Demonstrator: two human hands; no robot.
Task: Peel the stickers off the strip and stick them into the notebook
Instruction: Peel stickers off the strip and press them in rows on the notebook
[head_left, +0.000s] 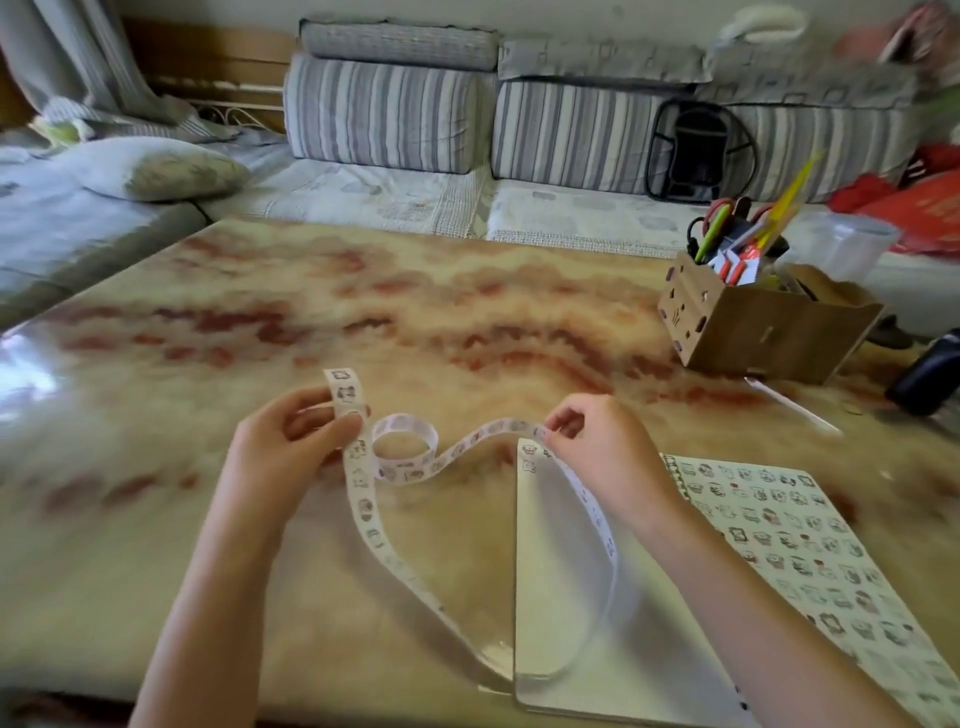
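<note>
Sticker strip (363, 506): long, white, printed with small pictures, held in the air above the table (311, 312) between both hands. Left hand (291, 441) pinches it near one end, thumb and fingers closed on it; the short end stands up above the fingers. Right hand (597, 447) pinches another part with its fingertips, over the top edge of the notebook (561, 597). Between the hands the strip curls into one small loop. A longer slack length hangs from the left hand, sweeps toward the near table edge and bends back up across the notebook. Notebook lies open at near right: left page white with a few stickers at its top corner, right page (779, 545) crowded with them. Cardboard box (769, 332) of pens and scissors stands further back on the right.
</note>
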